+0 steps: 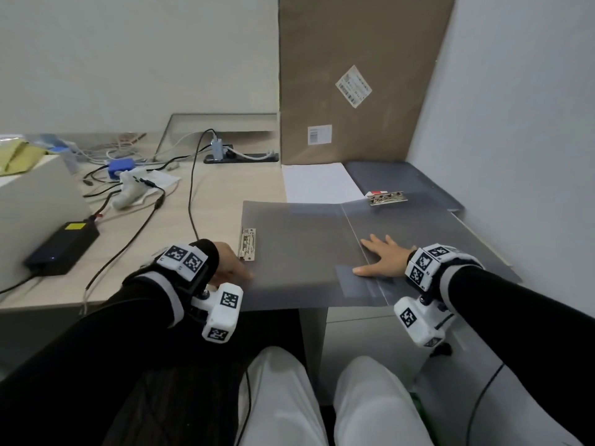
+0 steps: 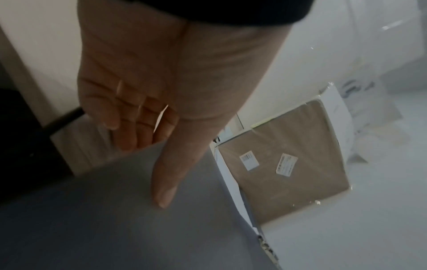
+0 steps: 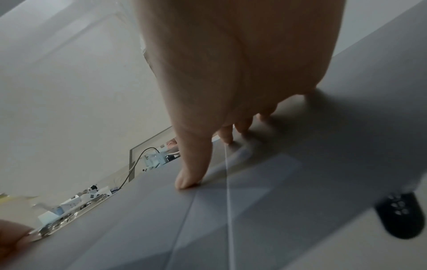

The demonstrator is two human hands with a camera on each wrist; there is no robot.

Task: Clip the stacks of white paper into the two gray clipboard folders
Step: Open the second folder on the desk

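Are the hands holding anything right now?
The left hand pinches the open gray folder at its left edge, thumb on top. The right hand holds nothing, lying flat on its fold.

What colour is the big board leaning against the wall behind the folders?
Brown, like kraft cardboard, with two white labels; the head view shows it best.

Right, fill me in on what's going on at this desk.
A person is laying a gray folder open on the desk. The right hand presses flat by its crease, fingers spread. The left hand holds the folder's left edge, thumb on top, just below the metal clip. No paper is clipped in yet: the white paper lies behind, beside a second folder.
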